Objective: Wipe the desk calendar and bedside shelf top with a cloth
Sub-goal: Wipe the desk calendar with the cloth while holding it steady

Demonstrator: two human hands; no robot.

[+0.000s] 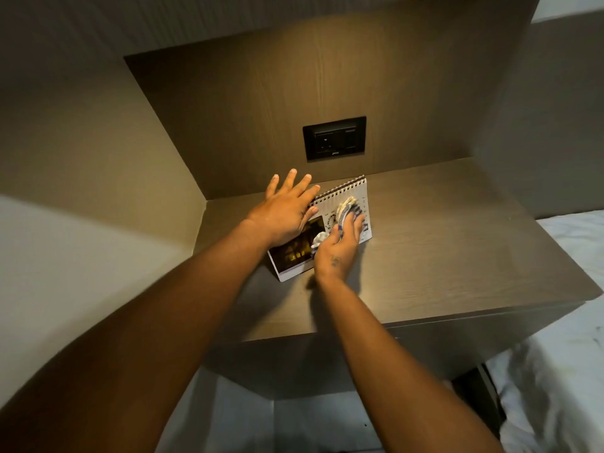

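Note:
A spiral-bound desk calendar point(340, 198) stands tilted on the brown wooden bedside shelf top point(441, 243), near its back left. My left hand point(287, 210) lies over the calendar's top left edge with fingers spread, thumb on its front page. My right hand point(340, 246) presses a crumpled white and blue cloth point(346, 209) against the calendar's front page. A dark photo on the page's left half shows below my left hand. The hands hide much of the page.
A black socket and switch panel point(334, 138) sits in the wooden back wall above the calendar. A side wall closes the shelf on the left. White bedding point(562, 380) lies to the right. The shelf's front edge runs just past my forearms.

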